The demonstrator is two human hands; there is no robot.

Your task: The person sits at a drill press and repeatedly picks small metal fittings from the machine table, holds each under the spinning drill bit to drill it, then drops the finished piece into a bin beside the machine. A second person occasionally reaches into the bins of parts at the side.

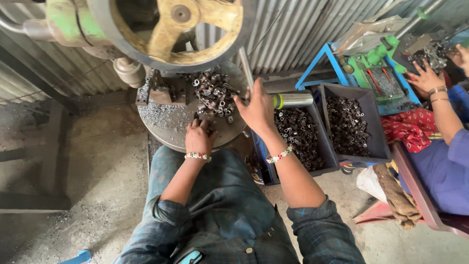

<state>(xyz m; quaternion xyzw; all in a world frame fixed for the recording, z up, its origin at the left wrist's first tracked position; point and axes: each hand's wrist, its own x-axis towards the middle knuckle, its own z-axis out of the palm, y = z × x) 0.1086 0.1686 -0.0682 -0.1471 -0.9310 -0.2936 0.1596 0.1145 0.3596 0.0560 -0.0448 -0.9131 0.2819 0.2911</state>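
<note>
I sit in front of a press machine with a round metal table (168, 128). A pile of small dark metal ring parts (213, 93) lies on the table. My left hand (199, 137) rests at the near edge of that pile, fingers curled among the parts; whether it holds one I cannot tell. My right hand (258, 111) is closed around the machine's steel lever (246, 68), beside a shiny cylindrical handle (293, 100). Both wrists wear beaded bracelets.
A large flywheel (178, 24) hangs above the table. Two dark bins (375, 146) of similar metal parts stand to my right. Another person in blue (447, 166) sits at the right, a hand (425, 78) on a green machine (373, 66). Corrugated metal wall behind.
</note>
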